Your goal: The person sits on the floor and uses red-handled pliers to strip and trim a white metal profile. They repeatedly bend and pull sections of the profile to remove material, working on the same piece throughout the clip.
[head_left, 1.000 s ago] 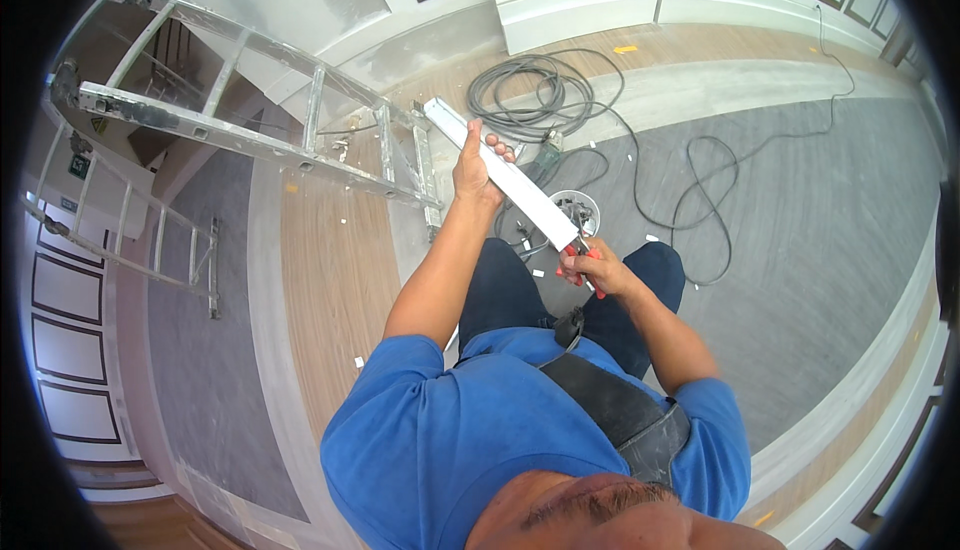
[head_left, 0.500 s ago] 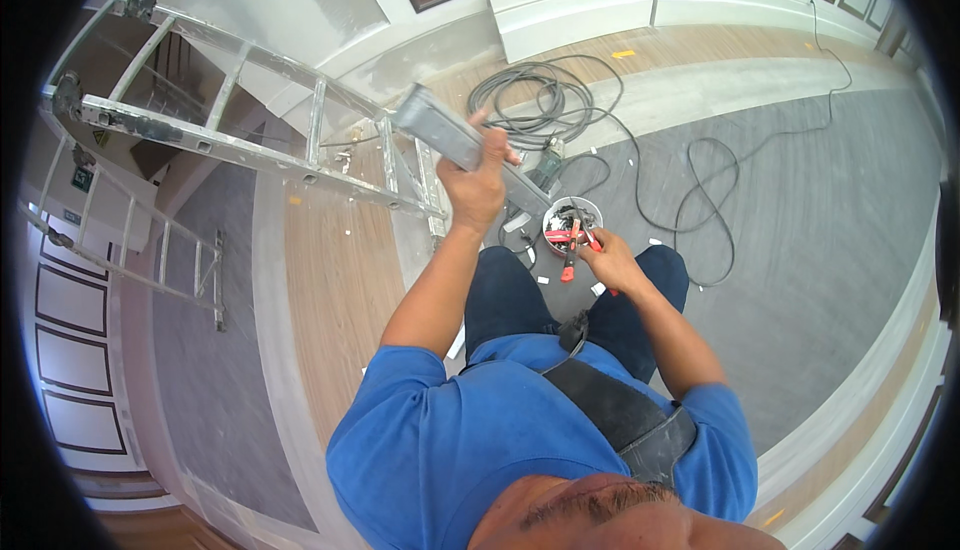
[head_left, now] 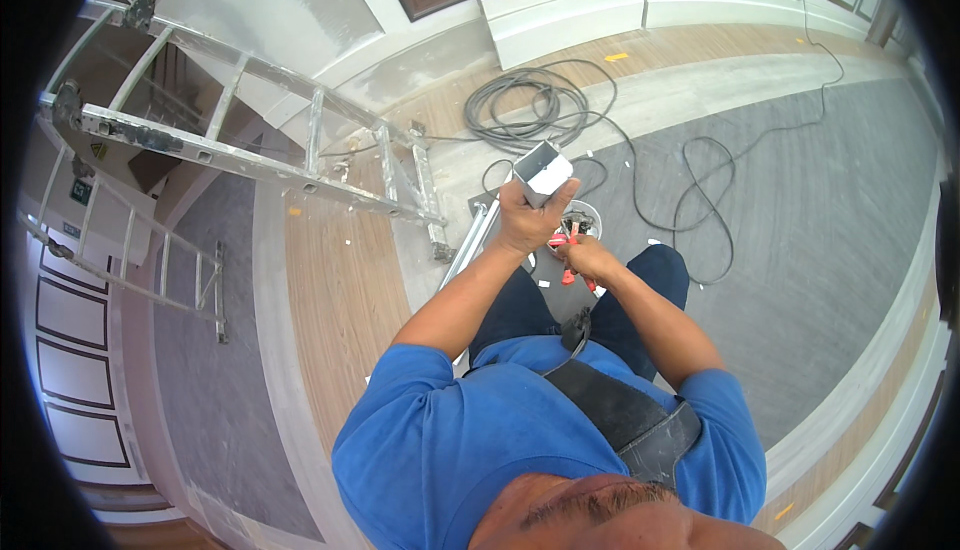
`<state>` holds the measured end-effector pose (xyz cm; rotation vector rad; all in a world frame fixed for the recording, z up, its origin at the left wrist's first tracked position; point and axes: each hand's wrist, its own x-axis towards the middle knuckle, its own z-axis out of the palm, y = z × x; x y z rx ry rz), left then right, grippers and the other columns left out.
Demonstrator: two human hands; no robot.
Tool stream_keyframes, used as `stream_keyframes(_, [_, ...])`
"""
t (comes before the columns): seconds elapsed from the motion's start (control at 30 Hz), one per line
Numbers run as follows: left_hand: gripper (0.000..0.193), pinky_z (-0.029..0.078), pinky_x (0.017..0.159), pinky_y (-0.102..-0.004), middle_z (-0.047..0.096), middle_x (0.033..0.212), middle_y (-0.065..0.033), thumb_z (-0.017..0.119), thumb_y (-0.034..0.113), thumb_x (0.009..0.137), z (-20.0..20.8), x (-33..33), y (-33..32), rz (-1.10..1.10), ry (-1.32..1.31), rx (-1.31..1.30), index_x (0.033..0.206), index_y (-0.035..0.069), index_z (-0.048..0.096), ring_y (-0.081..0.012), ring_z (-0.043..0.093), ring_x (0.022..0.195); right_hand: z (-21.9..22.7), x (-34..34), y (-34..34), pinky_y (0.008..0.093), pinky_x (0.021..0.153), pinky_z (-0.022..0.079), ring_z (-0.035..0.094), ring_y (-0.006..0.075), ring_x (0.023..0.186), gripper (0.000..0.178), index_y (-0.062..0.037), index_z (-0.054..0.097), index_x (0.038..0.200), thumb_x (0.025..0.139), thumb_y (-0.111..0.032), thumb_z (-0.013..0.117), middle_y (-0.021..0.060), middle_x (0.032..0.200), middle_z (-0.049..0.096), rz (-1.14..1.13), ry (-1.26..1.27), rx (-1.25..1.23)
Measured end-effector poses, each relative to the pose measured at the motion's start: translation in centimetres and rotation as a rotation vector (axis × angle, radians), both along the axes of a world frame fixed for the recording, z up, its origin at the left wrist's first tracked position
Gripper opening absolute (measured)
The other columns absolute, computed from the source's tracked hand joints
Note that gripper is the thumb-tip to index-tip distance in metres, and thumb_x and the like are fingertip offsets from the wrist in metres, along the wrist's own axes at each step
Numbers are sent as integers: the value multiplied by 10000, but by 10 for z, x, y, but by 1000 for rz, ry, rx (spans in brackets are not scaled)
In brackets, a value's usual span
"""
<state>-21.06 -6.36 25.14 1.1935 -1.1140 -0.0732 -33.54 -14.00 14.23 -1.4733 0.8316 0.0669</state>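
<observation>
I see the left hand (head_left: 527, 220) closed around a white rectangular channel (head_left: 543, 172), held end-on with its open mouth toward the camera. The right hand (head_left: 590, 260) grips red-handled pliers (head_left: 566, 246) just below it. An aluminium ladder (head_left: 300, 155) borders the left; coiled cable (head_left: 530, 105) lies ahead; grey floor (head_left: 800, 230) extends right.

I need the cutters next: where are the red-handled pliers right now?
In the right hand, centre of the head view, just below the white channel that the left hand holds.
</observation>
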Motion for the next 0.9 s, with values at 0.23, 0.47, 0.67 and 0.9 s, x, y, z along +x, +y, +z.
stream_keyframes(0.23, [252,519,665,-265,712,823,-28,812,75,879,-3,-2,3,9,-122,-8,1069,-47,699,-92,647,726,0,1,10,393,325,365,460,227,341,351,47,621,801,882,-294,636,114,533,506,-30,90,36])
stream_keyframes(0.47, [240,530,614,-270,713,797,-27,802,89,884,-9,9,9,23,-66,82,1062,-35,700,-93,649,671,-31,-3,29,385,381,385,483,187,408,312,-13,575,758,901,-286,621,77,577,520,-71,93,151])
stream_keyframes(0.67, [500,562,621,-321,650,800,-64,695,270,998,9,66,10,-12,409,-9,1297,-110,566,-142,625,630,-49,-9,35,366,413,423,522,196,467,262,-37,587,779,918,-259,592,82,651,564,-80,-130,292])
stream_keyframes(0.9, [683,508,690,-300,527,864,-49,470,557,1062,22,93,15,-125,796,-327,1363,-55,454,-150,548,747,-55,-25,5,346,618,524,598,185,600,223,-25,640,884,901,-246,617,116,770,648,-72,-133,329])
